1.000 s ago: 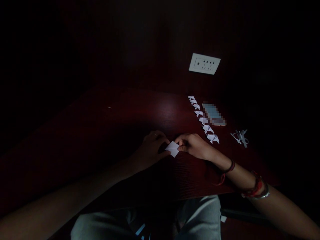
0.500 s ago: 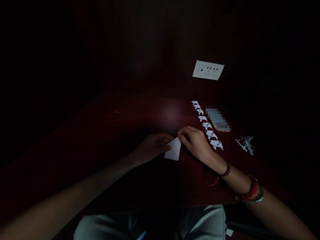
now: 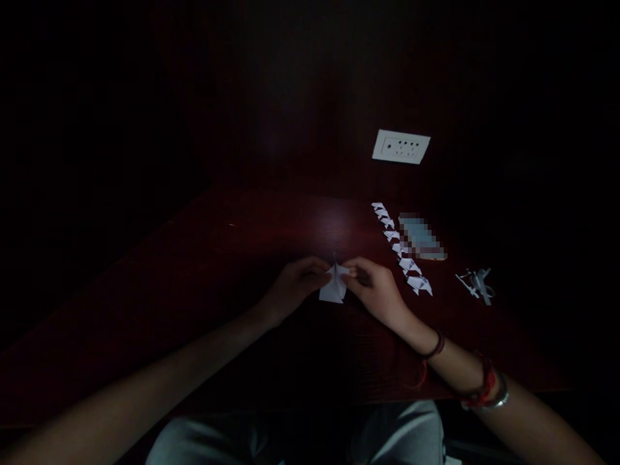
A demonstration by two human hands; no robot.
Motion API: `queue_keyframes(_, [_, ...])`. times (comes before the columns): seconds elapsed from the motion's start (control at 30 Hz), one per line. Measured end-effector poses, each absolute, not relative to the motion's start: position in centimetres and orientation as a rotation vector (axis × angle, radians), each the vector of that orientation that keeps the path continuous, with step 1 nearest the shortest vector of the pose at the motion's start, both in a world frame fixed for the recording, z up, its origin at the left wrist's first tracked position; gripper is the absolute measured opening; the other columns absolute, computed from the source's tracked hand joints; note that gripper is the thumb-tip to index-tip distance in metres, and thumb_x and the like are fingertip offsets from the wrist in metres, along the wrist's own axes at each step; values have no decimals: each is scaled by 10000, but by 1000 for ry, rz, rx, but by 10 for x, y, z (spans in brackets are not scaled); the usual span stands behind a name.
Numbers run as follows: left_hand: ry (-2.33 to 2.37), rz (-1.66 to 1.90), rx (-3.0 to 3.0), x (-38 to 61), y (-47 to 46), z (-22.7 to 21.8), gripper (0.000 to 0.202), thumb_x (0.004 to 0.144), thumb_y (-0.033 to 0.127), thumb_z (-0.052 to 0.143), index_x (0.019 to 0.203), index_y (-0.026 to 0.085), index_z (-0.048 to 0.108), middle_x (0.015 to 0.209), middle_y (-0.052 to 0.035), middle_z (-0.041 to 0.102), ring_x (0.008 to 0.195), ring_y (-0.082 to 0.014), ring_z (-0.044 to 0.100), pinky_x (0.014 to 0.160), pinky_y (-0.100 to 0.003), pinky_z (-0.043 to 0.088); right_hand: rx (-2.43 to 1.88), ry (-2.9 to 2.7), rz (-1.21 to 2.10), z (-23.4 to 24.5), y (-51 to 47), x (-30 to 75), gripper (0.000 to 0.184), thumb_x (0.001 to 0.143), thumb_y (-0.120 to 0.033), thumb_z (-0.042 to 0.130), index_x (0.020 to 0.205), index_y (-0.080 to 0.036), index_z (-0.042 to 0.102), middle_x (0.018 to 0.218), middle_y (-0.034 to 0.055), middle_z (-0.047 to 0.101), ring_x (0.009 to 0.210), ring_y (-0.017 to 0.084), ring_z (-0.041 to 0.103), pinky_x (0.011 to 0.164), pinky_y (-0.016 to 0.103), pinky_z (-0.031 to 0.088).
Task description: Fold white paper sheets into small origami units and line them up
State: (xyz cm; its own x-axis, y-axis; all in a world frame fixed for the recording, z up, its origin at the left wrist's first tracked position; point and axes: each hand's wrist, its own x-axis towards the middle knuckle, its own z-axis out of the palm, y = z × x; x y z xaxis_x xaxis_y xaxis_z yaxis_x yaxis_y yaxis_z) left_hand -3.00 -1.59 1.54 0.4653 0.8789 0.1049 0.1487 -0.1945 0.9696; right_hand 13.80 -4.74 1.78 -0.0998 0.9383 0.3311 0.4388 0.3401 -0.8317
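A small piece of folded white paper is held between my two hands above the dark red table. My left hand pinches its left side, thumb on the near face. On the opposite side my right hand grips it the same way, with red bracelets around that wrist. The paper's upper part is spread open around a central crease, and a narrow tip points away from me. Several small folded paper figures stand in a slanting row just right of my right hand.
A phone with a blurred screen lies right of the paper figures. Farther right is a bundled white cable. A white wall socket sits on the dark panel behind the table. My knees are below the near edge.
The paper has gone from a flat kite-like shape to one with its upper part spread open. My right hand has moved slightly nearer me and now pinches its right side.
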Motion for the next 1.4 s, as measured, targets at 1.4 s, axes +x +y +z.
queue_keyframes(1.4, [1070, 876, 2619, -15, -15, -8, 108, 787, 220, 482, 768, 161, 571, 1140, -62, 405, 1071, -227, 376, 880, -364, 350, -1278, -1160, 1205, 0, 0, 184, 125, 644, -242, 554, 695, -153, 482, 439, -52, 508, 377, 49, 450, 396, 170, 333])
